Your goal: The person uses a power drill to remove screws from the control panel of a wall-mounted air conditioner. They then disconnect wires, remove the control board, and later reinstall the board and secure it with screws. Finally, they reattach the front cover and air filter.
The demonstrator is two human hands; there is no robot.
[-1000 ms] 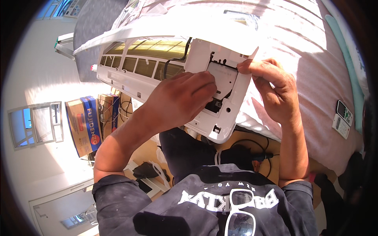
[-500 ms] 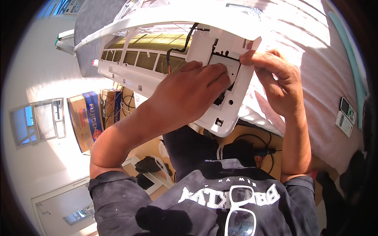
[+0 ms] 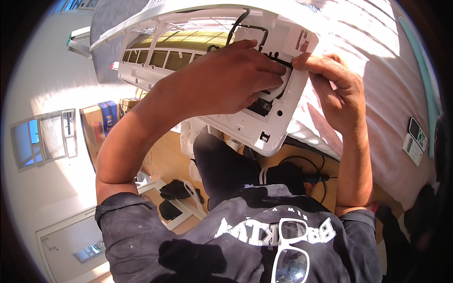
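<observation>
The white indoor unit of a split air conditioner (image 3: 255, 134) lies in front of me with its front panel (image 3: 226, 10) raised. Yellowish fins (image 3: 188, 41) show behind its frame on the left. My left hand (image 3: 231, 73) reaches over the right end, its bent fingers on a small white cover (image 3: 278, 91), which they partly hide. A dark opening (image 3: 261, 107) shows just below that cover. My right hand (image 3: 340, 92) is at the unit's right edge, thumb and forefinger pinched together there; what lies between them is hidden. A black cable (image 3: 238, 23) runs above my left hand.
On the right, a bed with a pink sheet (image 3: 377, 94) holds two remote controls (image 3: 413, 151). Cardboard boxes (image 3: 96, 125) stand on the left. Black cables (image 3: 314, 162) lie below the unit, and a black bag (image 3: 179, 190) lies at lower left.
My left hand has moved up and to the right with the cover. The dark opening below shows more. My right hand stays at the edge, shifted slightly right.
</observation>
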